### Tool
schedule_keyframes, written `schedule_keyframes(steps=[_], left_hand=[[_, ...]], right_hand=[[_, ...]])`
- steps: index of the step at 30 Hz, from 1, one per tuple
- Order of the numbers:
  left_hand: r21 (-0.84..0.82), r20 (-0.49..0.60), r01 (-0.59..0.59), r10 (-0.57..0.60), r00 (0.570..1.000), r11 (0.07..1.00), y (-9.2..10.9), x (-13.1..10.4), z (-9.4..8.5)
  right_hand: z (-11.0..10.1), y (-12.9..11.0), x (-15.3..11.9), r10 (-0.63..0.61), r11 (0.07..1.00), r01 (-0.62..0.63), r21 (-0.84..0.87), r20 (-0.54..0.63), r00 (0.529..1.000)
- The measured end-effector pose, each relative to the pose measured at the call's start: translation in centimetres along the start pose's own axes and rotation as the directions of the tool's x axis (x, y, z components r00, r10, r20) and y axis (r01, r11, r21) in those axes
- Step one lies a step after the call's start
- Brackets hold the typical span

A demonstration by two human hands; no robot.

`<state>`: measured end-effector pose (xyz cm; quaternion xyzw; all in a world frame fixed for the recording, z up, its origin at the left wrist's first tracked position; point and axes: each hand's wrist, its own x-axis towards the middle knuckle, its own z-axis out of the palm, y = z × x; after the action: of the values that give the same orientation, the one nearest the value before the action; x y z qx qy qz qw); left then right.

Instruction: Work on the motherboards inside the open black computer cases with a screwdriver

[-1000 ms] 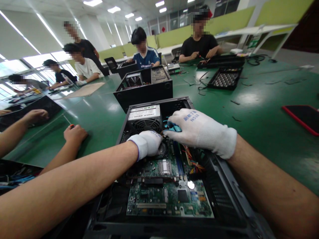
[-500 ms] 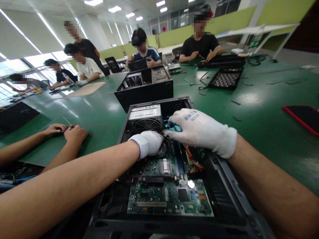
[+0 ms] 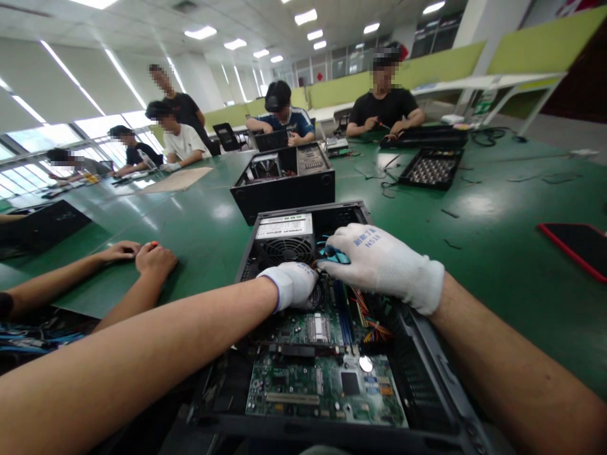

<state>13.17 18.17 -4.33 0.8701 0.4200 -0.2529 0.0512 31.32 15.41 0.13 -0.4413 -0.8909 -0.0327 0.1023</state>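
An open black computer case [image 3: 429, 366] lies in front of me with a green motherboard [image 3: 327, 385] inside. My left hand [image 3: 296, 284], in a white glove, is closed over thin dark cables [image 3: 313, 297] just below the fan of the power supply [image 3: 284, 237]. My right hand [image 3: 363, 259], also gloved, wraps round a teal-handled tool [image 3: 336, 254]; its working end is hidden among the wires. The fingertips of both hands nearly meet beside the power supply. Orange and yellow wires [image 3: 374, 325] lie near the case's right wall.
Behind my case stands another open computer case [image 3: 284, 196]. A black tray [image 3: 431, 167] and a red-edged black object [image 3: 576, 249] lie on the green table [image 3: 497, 272]. At left are a co-worker's hands [image 3: 154, 259]. Several people sit or stand farther back.
The whole view has shifted, so the case and both hands appear slightly lower. My hands keep nearly the same hold inside the case.
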Motion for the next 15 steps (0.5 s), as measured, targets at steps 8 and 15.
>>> schedule_keyframes(steps=[8,15], left_hand=[[-0.047,0.000,0.003,-0.003,1.000,0.999,-0.6,0.1,0.0],[-0.177,-0.062,-0.016,0.005,0.998,0.984,-0.4,-1.3,-1.0]], right_hand=[[0.0,0.0,0.0,0.012,0.996,-0.008,0.090,-0.047,0.999],[-0.3,0.0,-1.4,0.169,0.938,-0.082,0.336,-0.239,0.956]])
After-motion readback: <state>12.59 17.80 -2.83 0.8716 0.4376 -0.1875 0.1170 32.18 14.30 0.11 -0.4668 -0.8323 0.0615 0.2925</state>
